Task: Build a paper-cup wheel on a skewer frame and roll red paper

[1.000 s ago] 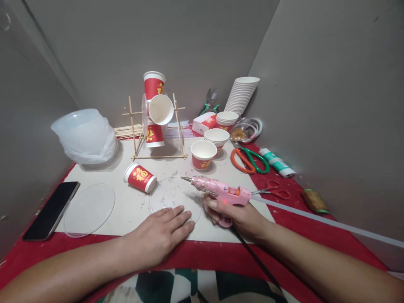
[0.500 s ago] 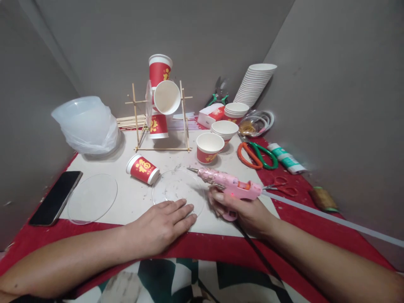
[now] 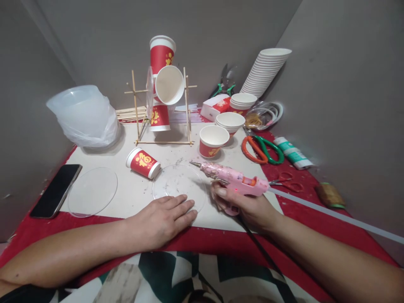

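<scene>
My right hand (image 3: 243,204) is closed around the handle of a pink hot glue gun (image 3: 235,179), whose metal nozzle points left over a clear round plastic disc (image 3: 181,179). A long translucent glue stick (image 3: 331,213) sticks out of the gun's back end. My left hand (image 3: 172,216) lies flat, fingers stretched out, on the disc's near edge. Just beyond the disc, a red paper cup (image 3: 143,163) with a gold character lies on its side. Behind it stands a wooden stick frame (image 3: 164,143) bearing several paper cups (image 3: 169,85) around its axle.
At the left are a phone (image 3: 56,191), a second clear disc (image 3: 92,191) and a bag of plastic bowls (image 3: 86,115). Paper cups (image 3: 213,141), large scissors (image 3: 255,149), small red scissors (image 3: 287,183), a thread spool (image 3: 330,195) and a tall cup stack (image 3: 267,71) line the right.
The view has shifted slightly, so the things farther back appear higher and a little larger. Both hands keep their places, the right still holding the glue gun.
</scene>
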`<control>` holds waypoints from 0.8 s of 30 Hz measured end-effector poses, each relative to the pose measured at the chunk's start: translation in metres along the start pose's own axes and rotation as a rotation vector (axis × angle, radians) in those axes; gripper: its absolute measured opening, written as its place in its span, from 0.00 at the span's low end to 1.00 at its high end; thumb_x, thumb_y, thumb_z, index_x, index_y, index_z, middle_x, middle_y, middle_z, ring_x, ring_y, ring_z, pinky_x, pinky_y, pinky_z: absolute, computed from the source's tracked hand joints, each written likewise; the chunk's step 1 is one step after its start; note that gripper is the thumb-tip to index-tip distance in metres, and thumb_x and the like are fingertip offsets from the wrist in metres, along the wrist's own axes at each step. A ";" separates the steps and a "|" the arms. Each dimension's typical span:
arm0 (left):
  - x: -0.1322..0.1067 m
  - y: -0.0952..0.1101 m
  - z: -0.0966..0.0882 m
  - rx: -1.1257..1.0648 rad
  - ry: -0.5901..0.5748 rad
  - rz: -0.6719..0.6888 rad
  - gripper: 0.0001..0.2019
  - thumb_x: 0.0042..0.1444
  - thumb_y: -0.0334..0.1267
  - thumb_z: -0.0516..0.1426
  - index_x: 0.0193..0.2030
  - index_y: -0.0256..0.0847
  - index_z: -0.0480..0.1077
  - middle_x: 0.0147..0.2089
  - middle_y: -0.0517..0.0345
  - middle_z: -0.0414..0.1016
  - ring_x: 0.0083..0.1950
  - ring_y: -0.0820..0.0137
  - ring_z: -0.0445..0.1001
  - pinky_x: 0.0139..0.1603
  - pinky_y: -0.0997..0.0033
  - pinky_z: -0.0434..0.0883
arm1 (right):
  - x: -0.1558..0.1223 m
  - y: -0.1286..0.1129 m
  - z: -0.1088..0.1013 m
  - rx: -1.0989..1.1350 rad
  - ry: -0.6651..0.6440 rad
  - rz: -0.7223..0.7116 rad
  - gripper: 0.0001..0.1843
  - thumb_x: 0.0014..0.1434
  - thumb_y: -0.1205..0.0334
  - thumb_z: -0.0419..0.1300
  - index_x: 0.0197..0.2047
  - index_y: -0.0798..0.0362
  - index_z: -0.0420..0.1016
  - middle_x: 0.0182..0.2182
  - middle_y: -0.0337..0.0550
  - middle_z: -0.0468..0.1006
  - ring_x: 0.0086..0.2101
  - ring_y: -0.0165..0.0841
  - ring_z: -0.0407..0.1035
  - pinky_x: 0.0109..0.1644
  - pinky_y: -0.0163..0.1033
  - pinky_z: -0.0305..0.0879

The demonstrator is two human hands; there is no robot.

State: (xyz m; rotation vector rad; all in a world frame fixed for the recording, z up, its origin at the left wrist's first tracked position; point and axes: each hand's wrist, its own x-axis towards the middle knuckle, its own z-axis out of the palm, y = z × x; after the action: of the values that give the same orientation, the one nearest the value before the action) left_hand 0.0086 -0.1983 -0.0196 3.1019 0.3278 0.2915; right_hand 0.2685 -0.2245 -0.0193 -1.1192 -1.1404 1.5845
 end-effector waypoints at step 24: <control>0.004 0.001 -0.017 -0.141 0.407 0.105 0.14 0.70 0.29 0.50 0.58 0.28 0.70 0.49 0.39 0.82 0.48 0.62 0.80 0.50 0.62 0.81 | 0.000 0.008 0.001 -0.069 0.072 0.004 0.29 0.56 0.36 0.67 0.24 0.51 0.63 0.18 0.33 0.59 0.21 0.25 0.51 0.23 0.36 0.43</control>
State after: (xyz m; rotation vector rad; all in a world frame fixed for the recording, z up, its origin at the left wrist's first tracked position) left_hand 0.0098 -0.1984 -0.0024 2.9047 0.1365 0.9091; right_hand 0.2668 -0.2265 -0.0274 -1.2150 -1.1534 1.5050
